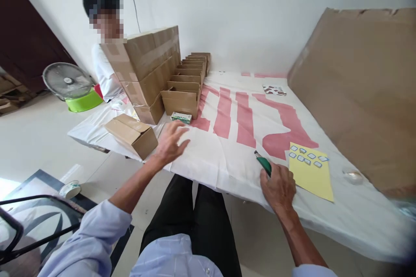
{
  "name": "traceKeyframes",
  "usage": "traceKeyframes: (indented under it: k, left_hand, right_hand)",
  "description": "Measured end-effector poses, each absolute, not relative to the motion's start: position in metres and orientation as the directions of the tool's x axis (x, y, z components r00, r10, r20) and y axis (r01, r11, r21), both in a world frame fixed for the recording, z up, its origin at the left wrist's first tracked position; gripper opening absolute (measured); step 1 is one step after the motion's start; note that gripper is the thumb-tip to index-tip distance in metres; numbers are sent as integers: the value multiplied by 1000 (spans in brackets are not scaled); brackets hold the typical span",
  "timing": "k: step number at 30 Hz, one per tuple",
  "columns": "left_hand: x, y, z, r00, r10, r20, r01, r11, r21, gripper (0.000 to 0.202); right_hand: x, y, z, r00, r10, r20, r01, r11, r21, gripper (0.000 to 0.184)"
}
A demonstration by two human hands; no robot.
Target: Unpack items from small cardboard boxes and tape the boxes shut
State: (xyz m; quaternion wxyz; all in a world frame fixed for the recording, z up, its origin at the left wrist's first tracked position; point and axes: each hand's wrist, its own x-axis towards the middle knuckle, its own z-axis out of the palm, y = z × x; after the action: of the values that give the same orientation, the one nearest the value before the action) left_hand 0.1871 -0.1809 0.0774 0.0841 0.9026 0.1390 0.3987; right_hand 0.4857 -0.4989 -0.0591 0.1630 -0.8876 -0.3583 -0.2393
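Note:
My left hand (170, 140) hovers with fingers spread over the white sheet with red marks (227, 138), just right of a closed cardboard box (131, 134) and below a small green-and-white packet (181, 117). My right hand (278, 187) is closed round a green utility knife (264, 162) whose tip points up and left. It rests on the sheet beside a yellow paper (313, 177) carrying several small blue-edged stickers (307, 156).
A stack of taped cardboard boxes (146, 69) and a row of open box flats (186, 82) stand at the back left. Behind them sits another person (104, 69). A large cardboard sheet (360, 91) leans at right. A fan (67, 80), green basin (85, 101) and roll of tape (69, 189) are on the floor.

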Motion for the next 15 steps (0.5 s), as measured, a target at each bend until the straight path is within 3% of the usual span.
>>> traceKeyframes:
  k: [4, 7, 10, 12, 13, 15]
  left_hand:
    - [88, -116, 128, 298, 531, 793, 433, -815, 384, 26]
    - [27, -58, 138, -22, 820, 572, 648, -424, 633, 33]
    - [-7, -24, 120, -19, 931, 365, 683, -255, 685, 42]
    - [-17, -13, 105, 5, 966, 260, 643, -202, 739, 47]
    - [-20, -9, 99, 15, 976, 218, 611, -181, 771, 49]
    - [-23, -3, 91, 26, 986, 164, 560, -150, 815, 52]
  right_hand:
    - [490, -499, -58, 614, 543, 573, 732, -662, -157, 31]
    - [488, -495, -42, 611, 474, 634, 743, -619, -254, 30]
    - [447, -477, -11, 595, 402, 696, 793, -434, -428, 26]
    - [385, -456, 7, 558, 541, 629, 793, -125, -596, 21]
    - [344, -444, 13, 491, 700, 518, 704, 32, -710, 20]
    - [255, -422, 16, 142, 966, 215, 401, 142, -905, 25]
